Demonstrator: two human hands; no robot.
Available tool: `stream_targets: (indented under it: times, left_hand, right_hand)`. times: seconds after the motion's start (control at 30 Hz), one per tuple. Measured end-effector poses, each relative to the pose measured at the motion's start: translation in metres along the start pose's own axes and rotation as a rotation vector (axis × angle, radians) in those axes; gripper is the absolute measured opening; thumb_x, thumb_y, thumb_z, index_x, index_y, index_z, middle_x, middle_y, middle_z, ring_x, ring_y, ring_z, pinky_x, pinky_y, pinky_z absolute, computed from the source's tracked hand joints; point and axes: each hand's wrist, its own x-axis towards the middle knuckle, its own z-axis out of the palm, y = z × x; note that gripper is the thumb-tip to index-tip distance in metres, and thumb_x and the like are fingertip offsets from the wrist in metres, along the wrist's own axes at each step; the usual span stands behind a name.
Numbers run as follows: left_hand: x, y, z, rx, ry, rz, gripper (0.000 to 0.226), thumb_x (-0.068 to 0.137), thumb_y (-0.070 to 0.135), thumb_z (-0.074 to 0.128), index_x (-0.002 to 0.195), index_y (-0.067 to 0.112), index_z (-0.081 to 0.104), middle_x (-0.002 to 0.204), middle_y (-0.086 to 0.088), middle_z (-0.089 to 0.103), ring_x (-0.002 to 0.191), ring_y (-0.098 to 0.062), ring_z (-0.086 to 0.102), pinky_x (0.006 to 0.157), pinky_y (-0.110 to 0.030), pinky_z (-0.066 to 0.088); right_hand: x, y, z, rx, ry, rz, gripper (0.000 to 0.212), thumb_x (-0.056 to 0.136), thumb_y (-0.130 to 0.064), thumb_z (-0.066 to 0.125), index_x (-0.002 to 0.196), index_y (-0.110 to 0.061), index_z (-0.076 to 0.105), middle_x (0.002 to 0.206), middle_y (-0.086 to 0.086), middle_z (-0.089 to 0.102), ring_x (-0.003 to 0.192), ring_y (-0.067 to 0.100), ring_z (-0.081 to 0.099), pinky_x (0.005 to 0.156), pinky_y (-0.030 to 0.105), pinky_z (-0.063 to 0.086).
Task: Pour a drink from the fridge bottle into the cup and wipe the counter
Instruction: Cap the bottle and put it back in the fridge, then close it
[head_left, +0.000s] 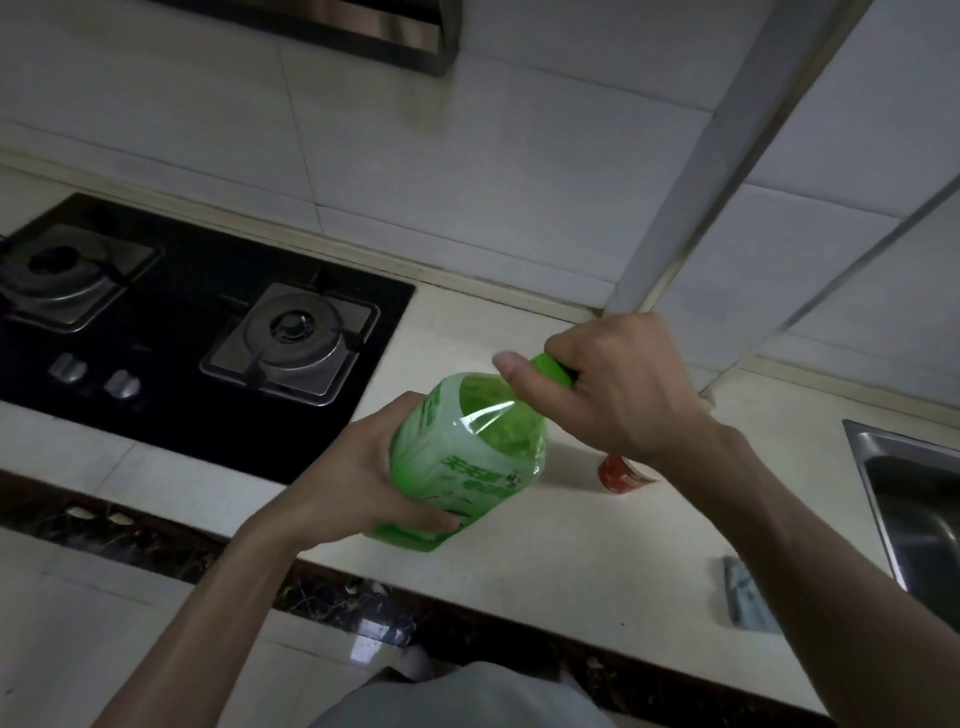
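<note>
The bottle (467, 452), green and see-through at the shoulder, is hanging in the air over the counter (571, 561), tilting so that its cap (553, 366) is pointing toward one o'clock and its base toward seven. The left hand (353, 478) is wrapping the lower body from the eight o'clock side, fingers curling under and thumb lying across the label. It seems to be acting as the brace that keeps the body from turning. The right hand (613, 384) is closing over the cap from the two o'clock side, fingers curling round it and thumb lying along the neck. That reads as a twisting grip, so the step in hand is probably unscrewing. With the cap on, no drink is leaving the bottle. The red cup (621, 475) is standing on the counter at about three o'clock from the bottle, half hidden under the right wrist, near enough for a short pour. Whether anything is in it cannot be told. Further out, at four o'clock, what seems to be a greyish cloth (748, 603) is lying near the counter's front edge, just beside the sink (914, 493), likely waiting for the wiping. A hob (182, 322) is sitting well apart at ten o'clock.
</note>
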Motion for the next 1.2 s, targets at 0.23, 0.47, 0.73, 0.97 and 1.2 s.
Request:
stream_targets:
  times: [0.23,0.47,0.73,0.97,1.2]
  left_hand:
    - [0.012,0.005,0.006,0.066,0.107,0.019,0.076,0.054,0.017,0.098,0.115,0.037,0.058,0.107,0.014,0.069,0.100,-0.001,0.067,0.087,-0.037,0.061]
    - [0.013,0.017,-0.016,0.014,-0.113,0.062,0.086,0.057,0.007,0.096,0.131,0.025,0.055,0.120,0.002,0.069,0.113,-0.016,0.067,0.092,-0.043,0.059]
    - [0.010,0.016,0.006,0.186,0.291,0.171,0.080,0.053,0.028,0.098,0.121,0.030,0.055,0.106,0.014,0.067,0.101,-0.002,0.064,0.085,-0.027,0.056]
    - [0.013,0.013,-0.011,0.097,0.096,0.096,0.081,0.052,0.019,0.098,0.121,0.031,0.057,0.111,0.012,0.068,0.107,-0.007,0.066,0.088,-0.034,0.059]
    - [0.015,0.016,-0.016,-0.037,-0.085,0.093,0.086,0.054,0.000,0.094,0.128,0.021,0.056,0.117,0.001,0.071,0.109,-0.013,0.069,0.088,-0.035,0.060]
  right_hand:
    - [0.009,-0.004,0.005,-0.020,-0.041,0.322,0.070,0.090,-0.069,0.034,0.045,-0.015,0.035,0.041,-0.004,0.024,0.037,0.015,0.028,0.046,0.025,0.030]
    - [0.022,0.006,-0.002,0.134,0.278,-0.172,0.053,0.093,-0.036,0.046,0.047,-0.011,0.039,0.044,0.000,0.031,0.036,0.021,0.030,0.038,0.029,0.026]
    - [0.030,-0.006,-0.002,-0.164,0.118,0.298,0.057,0.090,-0.040,0.038,0.044,-0.010,0.024,0.039,-0.001,0.018,0.039,0.015,0.021,0.048,0.025,0.007]
    - [0.031,-0.003,-0.013,-0.142,0.060,0.086,0.068,0.089,-0.064,0.029,0.044,-0.013,0.030,0.038,-0.003,0.026,0.037,0.019,0.031,0.050,0.025,0.017]
    - [0.033,-0.008,-0.009,-0.070,0.276,-0.099,0.052,0.089,-0.033,0.043,0.042,-0.015,0.029,0.038,-0.003,0.021,0.033,0.022,0.021,0.051,0.022,0.014]
